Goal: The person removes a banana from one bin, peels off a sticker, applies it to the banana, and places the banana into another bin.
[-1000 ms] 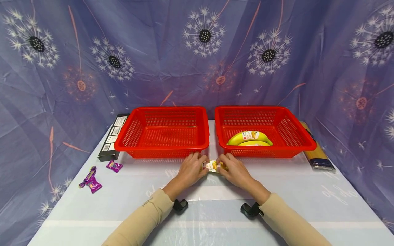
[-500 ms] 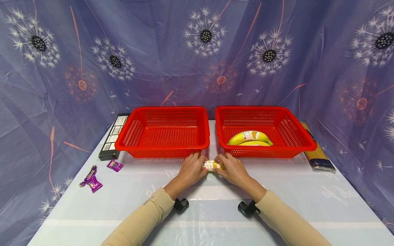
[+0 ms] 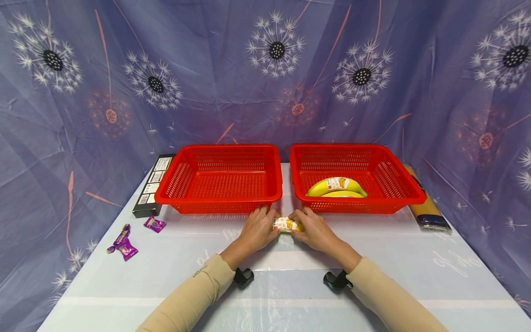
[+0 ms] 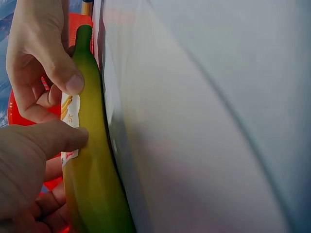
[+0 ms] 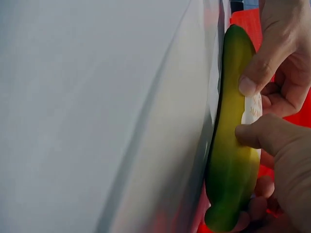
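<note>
A yellow-green banana (image 4: 92, 145) lies lengthwise on the table between both hands, just in front of the baskets. Its white label (image 3: 284, 224) with a banana print shows in the gap between the fingers. My left hand (image 3: 258, 229) grips its left part, thumb on the near side and fingers beyond. On the right part, my right hand (image 3: 314, 230) pinches in the same way, with the thumb pressed on the peel. In the right wrist view the banana (image 5: 231, 136) shows both green ends. The far-side fingertips are partly hidden behind it.
Behind the hands stand two red baskets, the left basket (image 3: 166, 201) bare inside and the right basket (image 3: 398, 201) holding bananas (image 3: 336, 186). A black box (image 3: 145, 210) and several purple wrapped candies (image 3: 126, 249) lie left. A pasta packet (image 3: 433, 216) lies right.
My right hand has shifted slightly left along the banana, and more of the label shows between the hands. My left hand stays nearly still.
</note>
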The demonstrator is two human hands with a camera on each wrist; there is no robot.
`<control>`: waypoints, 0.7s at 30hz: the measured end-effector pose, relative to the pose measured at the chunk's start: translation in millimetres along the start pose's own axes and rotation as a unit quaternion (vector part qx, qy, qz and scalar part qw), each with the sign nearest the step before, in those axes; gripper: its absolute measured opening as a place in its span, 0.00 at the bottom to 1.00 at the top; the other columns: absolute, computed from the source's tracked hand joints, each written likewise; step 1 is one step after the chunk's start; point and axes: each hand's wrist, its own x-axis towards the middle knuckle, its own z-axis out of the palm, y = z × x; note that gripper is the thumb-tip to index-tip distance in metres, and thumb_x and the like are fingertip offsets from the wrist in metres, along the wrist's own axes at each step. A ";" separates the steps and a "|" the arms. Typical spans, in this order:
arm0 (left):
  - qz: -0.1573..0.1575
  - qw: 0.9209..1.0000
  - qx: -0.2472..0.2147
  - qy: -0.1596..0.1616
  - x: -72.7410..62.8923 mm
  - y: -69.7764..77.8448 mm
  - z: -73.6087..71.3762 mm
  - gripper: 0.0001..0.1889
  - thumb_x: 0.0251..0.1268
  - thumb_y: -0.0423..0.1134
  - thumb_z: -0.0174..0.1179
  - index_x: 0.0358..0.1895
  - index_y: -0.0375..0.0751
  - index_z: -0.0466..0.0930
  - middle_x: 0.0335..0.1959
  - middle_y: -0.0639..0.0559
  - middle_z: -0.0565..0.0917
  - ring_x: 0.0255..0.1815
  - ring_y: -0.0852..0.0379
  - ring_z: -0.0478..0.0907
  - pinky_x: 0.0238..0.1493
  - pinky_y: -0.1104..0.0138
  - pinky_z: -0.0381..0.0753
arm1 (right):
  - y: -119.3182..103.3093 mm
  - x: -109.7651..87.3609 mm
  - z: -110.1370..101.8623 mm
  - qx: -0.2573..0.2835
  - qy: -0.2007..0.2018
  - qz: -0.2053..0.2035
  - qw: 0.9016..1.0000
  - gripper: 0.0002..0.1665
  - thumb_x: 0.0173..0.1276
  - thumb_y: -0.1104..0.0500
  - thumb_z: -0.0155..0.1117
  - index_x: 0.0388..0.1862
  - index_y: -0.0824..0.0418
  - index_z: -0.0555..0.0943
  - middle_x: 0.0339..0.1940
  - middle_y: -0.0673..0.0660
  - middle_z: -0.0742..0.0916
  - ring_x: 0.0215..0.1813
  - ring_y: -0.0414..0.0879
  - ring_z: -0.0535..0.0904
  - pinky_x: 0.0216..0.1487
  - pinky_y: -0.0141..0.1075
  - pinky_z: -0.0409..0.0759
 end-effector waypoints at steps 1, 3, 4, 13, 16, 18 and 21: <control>0.001 1.000 0.002 0.001 0.1 0.0 0.1 0.17 0.49 0.45 0.68 0.42 0.45 0.77 0.33 0.50 0.79 0.36 0.52 0.75 0.35 0.62 0.73 | 0.3 -0.3 -0.5 0.009 -0.001 0.005 1.000 0.24 0.50 0.55 0.75 0.46 0.52 0.77 0.33 0.51 0.76 0.31 0.41 0.67 0.32 0.33 0.65; 0.001 1.000 0.006 0.001 0.2 0.1 0.1 0.17 0.49 0.45 0.68 0.41 0.45 0.76 0.33 0.50 0.78 0.35 0.52 0.75 0.34 0.63 0.72 | 1.5 -0.9 -0.8 0.019 -0.001 0.014 1.000 0.23 0.50 0.54 0.75 0.45 0.53 0.78 0.34 0.52 0.76 0.32 0.41 0.68 0.33 0.33 0.66; 0.002 1.000 0.007 -0.001 0.4 0.1 0.2 0.17 0.49 0.46 0.68 0.41 0.45 0.76 0.33 0.50 0.78 0.35 0.52 0.75 0.34 0.63 0.72 | 2.1 -1.3 -1.0 0.023 0.001 0.018 1.000 0.22 0.51 0.53 0.75 0.45 0.53 0.78 0.34 0.52 0.76 0.33 0.41 0.68 0.33 0.33 0.66; 0.005 0.999 -0.004 -0.044 3.9 2.5 -1.3 0.22 0.53 0.48 0.67 0.53 0.55 0.78 0.44 0.51 0.80 0.43 0.52 0.75 0.38 0.64 0.71 | 6.2 -3.4 -1.9 0.039 0.018 0.009 0.999 0.18 0.51 0.53 0.74 0.40 0.52 0.80 0.32 0.51 0.75 0.33 0.40 0.67 0.32 0.32 0.64; 0.005 0.998 -0.012 -0.054 5.2 4.4 -1.0 0.22 0.54 0.51 0.66 0.55 0.60 0.78 0.46 0.52 0.80 0.46 0.52 0.75 0.40 0.63 0.70 | 8.9 -3.4 -1.5 0.047 0.014 0.003 0.999 0.18 0.52 0.52 0.74 0.41 0.51 0.80 0.31 0.49 0.76 0.32 0.39 0.66 0.32 0.31 0.64; 0.007 0.999 -0.010 -0.050 5.6 5.0 -0.2 0.22 0.55 0.52 0.66 0.55 0.59 0.79 0.46 0.52 0.81 0.47 0.51 0.75 0.41 0.63 0.71 | 10.0 -3.4 -1.1 0.050 0.010 0.002 0.999 0.18 0.52 0.52 0.74 0.41 0.51 0.80 0.31 0.49 0.76 0.33 0.39 0.67 0.32 0.31 0.64; 0.016 0.999 -0.001 -0.036 6.5 5.5 1.5 0.21 0.54 0.51 0.67 0.52 0.56 0.81 0.45 0.52 0.81 0.46 0.51 0.76 0.41 0.62 0.73 | 11.3 -3.5 -0.3 0.055 0.006 0.003 0.998 0.18 0.53 0.52 0.74 0.42 0.51 0.79 0.32 0.49 0.77 0.33 0.39 0.68 0.33 0.31 0.64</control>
